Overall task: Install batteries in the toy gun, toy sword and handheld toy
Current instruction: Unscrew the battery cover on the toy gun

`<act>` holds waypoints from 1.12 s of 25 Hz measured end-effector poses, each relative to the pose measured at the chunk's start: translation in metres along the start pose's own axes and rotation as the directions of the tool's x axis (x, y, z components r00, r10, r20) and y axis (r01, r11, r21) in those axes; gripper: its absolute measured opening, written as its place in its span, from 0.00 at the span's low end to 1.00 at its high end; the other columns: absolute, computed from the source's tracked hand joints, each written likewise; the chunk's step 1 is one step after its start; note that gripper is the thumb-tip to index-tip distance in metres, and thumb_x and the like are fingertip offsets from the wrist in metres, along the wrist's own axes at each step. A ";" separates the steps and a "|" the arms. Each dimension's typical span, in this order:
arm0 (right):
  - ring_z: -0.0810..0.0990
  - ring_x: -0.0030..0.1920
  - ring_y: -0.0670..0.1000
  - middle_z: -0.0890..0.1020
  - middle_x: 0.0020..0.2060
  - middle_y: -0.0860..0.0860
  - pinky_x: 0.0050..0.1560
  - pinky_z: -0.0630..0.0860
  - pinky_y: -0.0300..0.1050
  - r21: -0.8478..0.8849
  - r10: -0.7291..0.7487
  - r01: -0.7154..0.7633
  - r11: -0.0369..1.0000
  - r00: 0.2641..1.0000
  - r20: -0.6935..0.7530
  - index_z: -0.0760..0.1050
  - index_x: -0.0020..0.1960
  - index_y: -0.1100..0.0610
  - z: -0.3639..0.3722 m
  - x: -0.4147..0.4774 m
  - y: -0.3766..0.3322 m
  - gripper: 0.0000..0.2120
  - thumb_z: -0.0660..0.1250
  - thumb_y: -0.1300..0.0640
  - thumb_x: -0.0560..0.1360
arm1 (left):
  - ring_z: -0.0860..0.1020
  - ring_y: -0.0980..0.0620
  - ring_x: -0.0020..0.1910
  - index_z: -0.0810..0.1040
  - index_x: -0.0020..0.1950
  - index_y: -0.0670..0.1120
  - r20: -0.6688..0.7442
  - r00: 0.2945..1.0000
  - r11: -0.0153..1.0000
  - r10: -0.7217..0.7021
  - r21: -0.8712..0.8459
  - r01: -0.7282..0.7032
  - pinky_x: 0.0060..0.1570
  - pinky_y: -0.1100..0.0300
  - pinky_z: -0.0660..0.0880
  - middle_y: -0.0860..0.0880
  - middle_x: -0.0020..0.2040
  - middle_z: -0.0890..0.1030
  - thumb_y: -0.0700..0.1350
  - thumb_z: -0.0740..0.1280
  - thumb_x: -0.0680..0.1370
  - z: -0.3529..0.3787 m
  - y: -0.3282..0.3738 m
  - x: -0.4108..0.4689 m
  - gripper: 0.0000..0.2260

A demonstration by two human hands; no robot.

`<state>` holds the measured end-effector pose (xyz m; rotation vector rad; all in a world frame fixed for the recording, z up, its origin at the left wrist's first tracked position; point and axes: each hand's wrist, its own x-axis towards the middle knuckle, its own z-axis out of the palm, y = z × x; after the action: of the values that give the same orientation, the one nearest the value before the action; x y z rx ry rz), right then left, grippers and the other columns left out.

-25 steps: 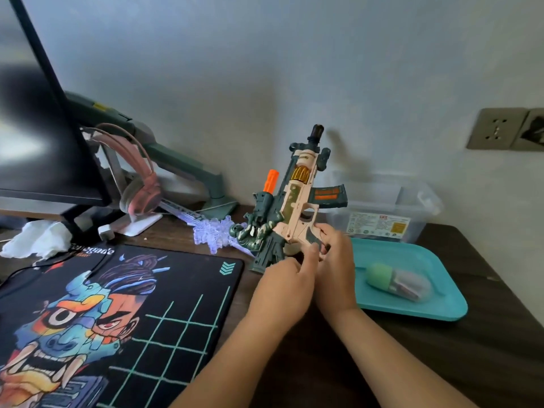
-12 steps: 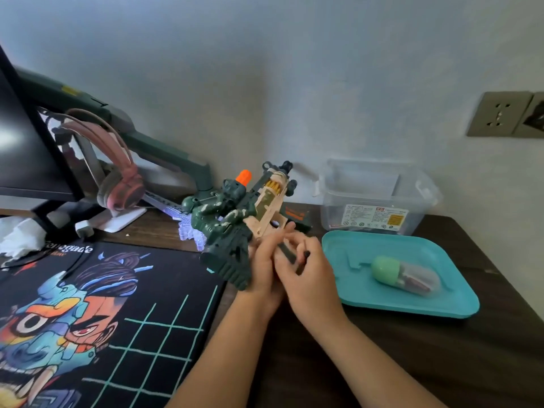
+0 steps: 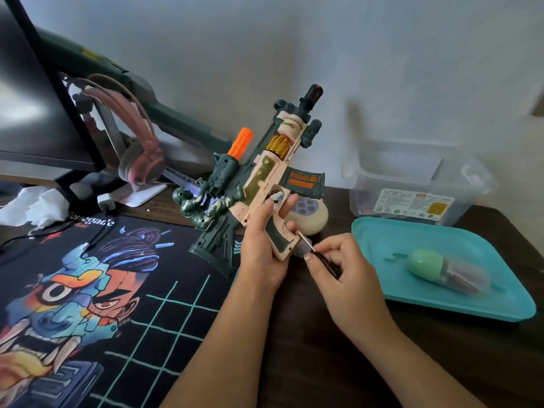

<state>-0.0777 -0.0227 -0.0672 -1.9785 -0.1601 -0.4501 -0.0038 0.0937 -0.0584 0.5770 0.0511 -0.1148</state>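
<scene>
Fingers (image 3: 288, 203) of the left hand (image 3: 259, 254) wrap the toy gun (image 3: 265, 178); the right hand (image 3: 344, 269) pinches a screwdriver (image 3: 306, 242) above the dark desk (image 3: 323, 363), white wall (image 3: 353, 54) behind.

Home gaming bench (image 3: 323, 363) here: monitor (image 3: 35, 113) upper left, pink headphones (image 3: 141, 163) on a stand beside it, printed mouse mat (image 3: 88, 290) lower left.

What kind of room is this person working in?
Most likely a home computer or gaming desk: a monitor, pink headphones hung beside it, and a large illustrated mouse mat.
</scene>
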 end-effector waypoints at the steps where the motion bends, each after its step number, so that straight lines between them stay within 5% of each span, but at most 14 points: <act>1: 0.80 0.43 0.40 0.81 0.39 0.42 0.41 0.72 0.28 0.023 -0.019 0.020 1.000 0.999 -0.032 0.74 0.46 0.47 0.001 -0.002 -0.001 0.07 0.70 0.58 0.74 | 0.73 0.56 0.25 0.75 0.64 0.45 0.005 1.000 1.000 0.007 -0.018 -0.007 0.30 0.64 0.73 0.45 0.48 0.85 0.44 0.60 0.82 -0.002 0.001 0.001 0.12; 7: 0.82 0.43 0.41 0.83 0.41 0.44 0.44 0.74 0.27 0.101 -0.111 0.123 0.987 0.987 -0.114 0.78 0.50 0.48 0.005 -0.002 -0.002 0.08 0.68 0.59 0.74 | 0.72 0.57 0.24 0.74 0.62 0.47 -0.022 0.999 0.998 0.042 -0.035 -0.043 0.32 0.63 0.70 0.45 0.46 0.85 0.44 0.61 0.82 -0.006 0.001 0.005 0.10; 19: 0.81 0.45 0.43 0.80 0.42 0.40 0.46 0.79 0.36 -0.028 -0.216 0.214 0.976 0.971 -0.098 0.75 0.51 0.48 0.008 -0.005 0.001 0.06 0.62 0.50 0.77 | 0.72 0.56 0.24 0.73 0.62 0.46 -0.040 0.998 0.998 0.045 -0.038 -0.046 0.33 0.63 0.70 0.45 0.45 0.85 0.44 0.62 0.81 -0.005 0.000 0.002 0.10; 28: 0.76 0.47 0.39 0.78 0.44 0.45 0.47 0.70 0.26 -0.186 -0.336 0.325 0.927 0.941 -0.030 0.76 0.52 0.55 0.012 -0.005 0.003 0.06 0.64 0.59 0.76 | 0.71 0.55 0.27 0.75 0.63 0.44 -0.059 0.996 0.997 0.065 0.035 -0.063 0.32 0.63 0.70 0.45 0.46 0.85 0.44 0.63 0.81 -0.006 -0.002 0.002 0.11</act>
<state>-0.0783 -0.0127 -0.0767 -2.1177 -0.4329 -0.7661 -0.0023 0.0951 -0.0644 0.6151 0.0890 -0.0364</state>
